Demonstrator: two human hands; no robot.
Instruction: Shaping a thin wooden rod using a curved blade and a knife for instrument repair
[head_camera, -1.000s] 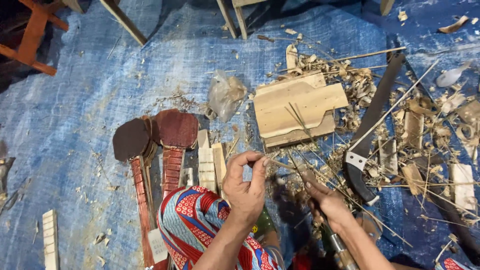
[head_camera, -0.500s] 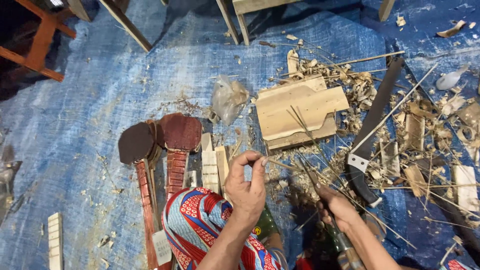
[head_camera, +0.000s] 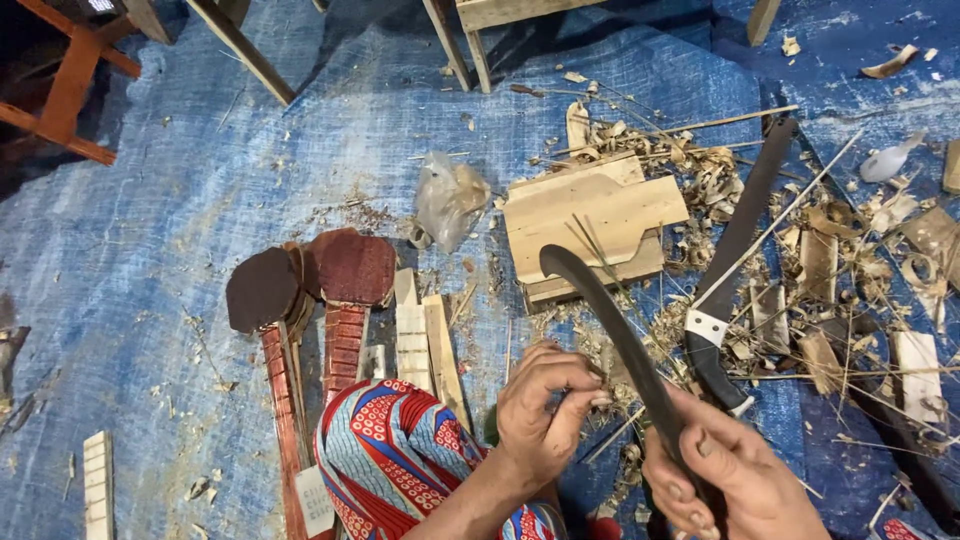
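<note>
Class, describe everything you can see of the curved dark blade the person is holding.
The curved dark blade is long, narrow and dull black, likely metal, with a rounded tip arcing up to the left over the pale wooden boards. It rises tilted from the right hand, which grips its lower end; the handle is hidden. The left hand is beside it; whether they touch is unclear.

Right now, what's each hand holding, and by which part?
The right hand grips a dark curved blade at its lower, handle end. The left hand pinches a thin stick near its end between its fingers.
</note>
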